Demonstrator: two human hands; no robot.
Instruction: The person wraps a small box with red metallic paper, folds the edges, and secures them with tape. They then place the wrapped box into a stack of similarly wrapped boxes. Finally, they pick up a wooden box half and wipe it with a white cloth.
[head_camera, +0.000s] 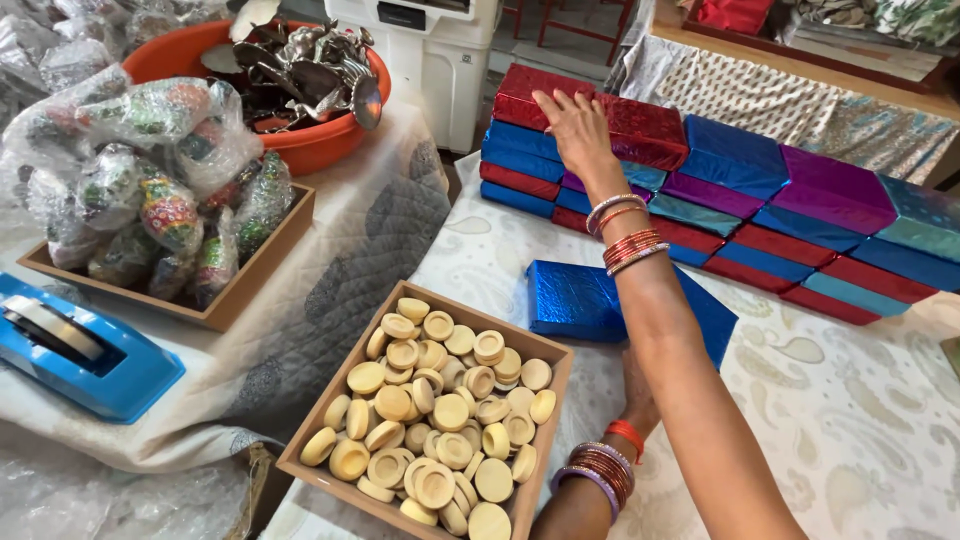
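Right hand (575, 125) lies flat, fingers spread, on a shiny red foil-wrapped box (640, 125) topping the stack of red, blue, purple and teal boxes (800, 215) across the upper centre-right of the frame; left hand (640, 395) sits low centre, mostly hidden behind the right forearm beside a blue foil-wrapped box (575, 300) lying alone on the paisley-cloth surface (860, 420), grip cannot tell. Bottom centre a brown tray of pale round wooden discs (440, 410), lower left a blue tape dispenser (75, 350), left a tray of bubble-wrapped painted items (150, 210), upper left an orange tub of metal pieces (300, 85)
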